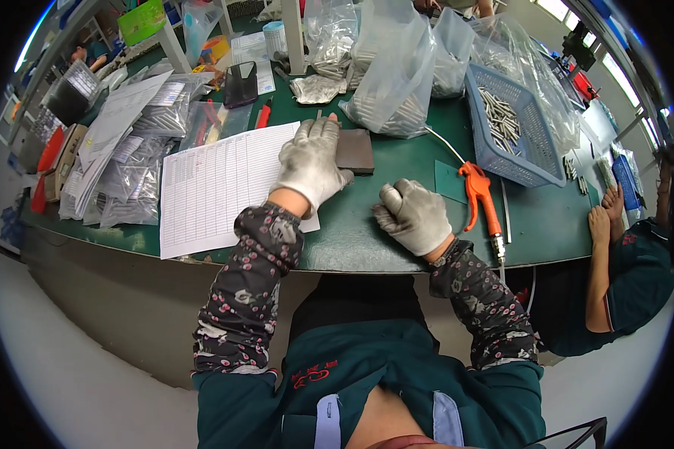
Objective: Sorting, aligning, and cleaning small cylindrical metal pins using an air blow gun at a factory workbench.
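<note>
My left hand (311, 163), in a whitish work glove, lies palm down over the right edge of a printed table sheet (210, 191). Its fingers stretch away from me and the thumb stands apart, beside a flat dark brown block (355, 152). Beyond the fingertips shows a thin small piece, too small to name. My right hand (414, 215), in a greyish glove, rests near the table's front edge with fingers curled in; whatever they hold, if anything, is hidden. To its right lies an orange air blow gun (479, 196) with a bent metal nozzle, apart from the hand.
A blue basket (523, 166) of metal pins stands at the right, beside clear bags (393, 90) of metal parts. Bagged parts and papers (123, 135) pile up at left. A black tray (241, 84) and red-handled tool (263, 114) lie behind the sheet. A co-worker's hands (605, 213) are at right.
</note>
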{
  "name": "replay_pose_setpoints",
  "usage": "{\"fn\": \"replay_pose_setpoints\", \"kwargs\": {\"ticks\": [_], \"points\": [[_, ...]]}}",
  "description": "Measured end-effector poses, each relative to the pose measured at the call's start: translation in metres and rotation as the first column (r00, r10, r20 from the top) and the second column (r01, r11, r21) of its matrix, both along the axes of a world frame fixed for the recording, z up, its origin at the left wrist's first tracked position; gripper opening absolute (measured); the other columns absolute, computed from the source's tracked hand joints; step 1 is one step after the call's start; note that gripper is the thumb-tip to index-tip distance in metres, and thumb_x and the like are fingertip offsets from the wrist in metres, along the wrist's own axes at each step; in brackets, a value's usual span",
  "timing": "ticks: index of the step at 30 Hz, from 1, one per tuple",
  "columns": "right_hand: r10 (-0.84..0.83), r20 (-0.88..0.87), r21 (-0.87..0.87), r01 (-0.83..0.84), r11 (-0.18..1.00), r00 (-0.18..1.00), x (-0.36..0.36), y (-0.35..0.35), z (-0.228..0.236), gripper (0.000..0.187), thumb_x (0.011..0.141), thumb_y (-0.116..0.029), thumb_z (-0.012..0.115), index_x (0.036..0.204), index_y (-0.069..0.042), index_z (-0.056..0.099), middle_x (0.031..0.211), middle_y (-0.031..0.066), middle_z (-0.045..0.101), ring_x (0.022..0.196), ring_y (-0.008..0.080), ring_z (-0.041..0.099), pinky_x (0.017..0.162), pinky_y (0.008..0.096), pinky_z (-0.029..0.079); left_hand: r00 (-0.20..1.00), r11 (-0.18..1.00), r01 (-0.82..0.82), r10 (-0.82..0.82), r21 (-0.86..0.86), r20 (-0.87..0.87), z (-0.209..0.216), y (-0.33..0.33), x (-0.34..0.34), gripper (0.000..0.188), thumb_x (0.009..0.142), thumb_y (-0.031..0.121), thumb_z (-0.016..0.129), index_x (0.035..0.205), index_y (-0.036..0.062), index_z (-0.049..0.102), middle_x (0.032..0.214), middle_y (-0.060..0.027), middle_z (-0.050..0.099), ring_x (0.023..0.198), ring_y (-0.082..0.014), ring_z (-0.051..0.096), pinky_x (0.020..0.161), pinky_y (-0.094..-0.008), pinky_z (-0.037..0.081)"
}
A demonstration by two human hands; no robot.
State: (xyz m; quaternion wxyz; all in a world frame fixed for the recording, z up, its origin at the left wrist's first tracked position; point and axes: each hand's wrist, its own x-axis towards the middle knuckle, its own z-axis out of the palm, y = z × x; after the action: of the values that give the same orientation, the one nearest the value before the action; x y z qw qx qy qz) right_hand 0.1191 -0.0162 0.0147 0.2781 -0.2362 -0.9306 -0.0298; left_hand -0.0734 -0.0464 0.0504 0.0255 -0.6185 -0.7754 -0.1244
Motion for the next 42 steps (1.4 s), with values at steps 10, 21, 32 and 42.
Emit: {"fn": "replay_pose_setpoints", "kwargs": {"ticks": [10, 21, 32, 42], "points": [[-0.324, -0.627, -0.669, -0.276, 0.690, 0.709, 0.009, 0.031, -0.022, 0.008, 0.074, -0.002, 0.063, 0.079, -0.001, 0.057, 0.068, 0.0082, 0.054, 0.060, 0.0168, 0.057, 0.056, 0.0276, 0.045, 0.963, 0.950, 0.265, -0.252, -0.164, 0.096, -0.005, 0.008, 0.012, 0.118, 0.055, 0.047, 0.080, 0.147, 0.0069, 0.018, 0.137, -0.0212, 0.042, 0.131, -0.0328, 0.036, 0.112, -0.0462, 0.020], [0.227, -0.200, -0.074, -0.246, 0.966, 0.953, -0.016, 0.026, 0.017, 0.015, 0.069, -0.003, 0.066, 0.082, -0.006, 0.060, 0.069, 0.0097, 0.053, 0.061, 0.0293, 0.055, 0.054, 0.0362, 0.044, 0.859, 0.904, 0.392, -0.426, 0.171, 0.285, -0.065, -0.023, 0.035, 0.138, 0.057, 0.053, 0.078, 0.141, -0.0061, -0.014, 0.124, -0.0244, 0.049, 0.121, -0.0340, 0.046, 0.114, -0.0408, 0.019], [0.285, -0.176, -0.007, -0.291, 0.957, 0.942, -0.022, 0.029, 0.018, 0.013, 0.066, -0.002, 0.064, 0.074, -0.006, 0.055, 0.066, 0.0090, 0.053, 0.058, 0.0295, 0.055, 0.051, 0.0367, 0.044, 0.819, 0.927, 0.334, -0.375, 0.171, 0.435, -0.057, -0.025, 0.035, 0.129, 0.054, 0.050, 0.080, 0.144, -0.0054, 0.005, 0.119, -0.0211, 0.056, 0.117, -0.0322, 0.050, 0.113, -0.0397, 0.023], [0.380, -0.130, 0.016, -0.381, 0.925, 0.916, -0.019, 0.016, 0.018, 0.012, 0.067, -0.009, 0.064, 0.070, -0.007, 0.052, 0.065, 0.0088, 0.053, 0.058, 0.0286, 0.055, 0.050, 0.0384, 0.045, 0.840, 0.946, 0.286, -0.323, 0.151, 0.436, -0.054, -0.024, 0.035, 0.112, 0.055, 0.049, 0.078, 0.140, -0.0032, 0.026, 0.123, -0.0180, 0.054, 0.120, -0.0276, 0.049, 0.113, -0.0379, 0.023]]}}
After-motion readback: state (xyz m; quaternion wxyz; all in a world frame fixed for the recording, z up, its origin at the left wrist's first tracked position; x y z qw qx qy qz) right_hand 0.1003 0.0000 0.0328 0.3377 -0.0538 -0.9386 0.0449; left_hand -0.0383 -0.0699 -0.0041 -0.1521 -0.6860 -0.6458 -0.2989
